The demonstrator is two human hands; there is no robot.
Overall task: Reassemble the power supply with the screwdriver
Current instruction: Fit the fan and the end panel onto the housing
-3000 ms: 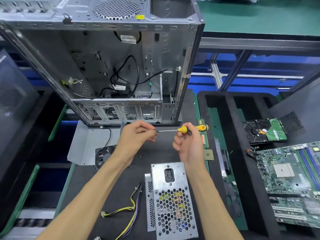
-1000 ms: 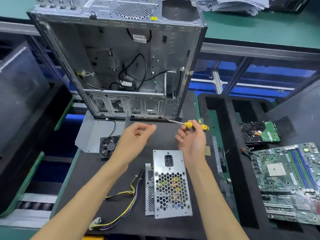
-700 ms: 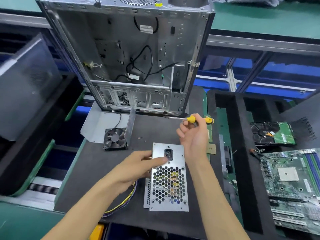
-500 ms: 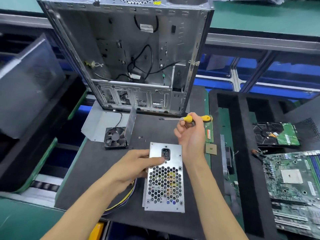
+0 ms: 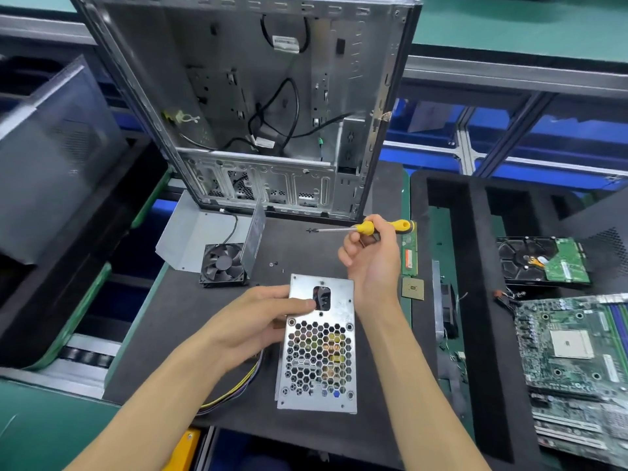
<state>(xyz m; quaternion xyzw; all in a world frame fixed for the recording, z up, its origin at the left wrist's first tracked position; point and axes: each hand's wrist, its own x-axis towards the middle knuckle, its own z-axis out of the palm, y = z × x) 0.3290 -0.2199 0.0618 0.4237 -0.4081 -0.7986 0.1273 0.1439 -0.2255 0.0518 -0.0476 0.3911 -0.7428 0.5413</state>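
Left hand (image 5: 258,321) grips power supply (image 5: 319,348); right hand (image 5: 373,263), beyond it, grips screwdriver (image 5: 365,228).

Bare mat (image 5: 306,246) lies open before the case (image 5: 258,107) — fan (image 5: 222,264) and, seemingly, loose screws (image 5: 272,264) crowd its left.

Silver PSU (image 5: 319,348) flat; screwdriver (image 5: 367,228) level.

We see a silver power supply (image 5: 319,345) with a honeycomb grille at centre, a yellow-handled screwdriver (image 5: 370,228) above it, a black fan (image 5: 222,265) to the left, and a green motherboard (image 5: 574,351) at right
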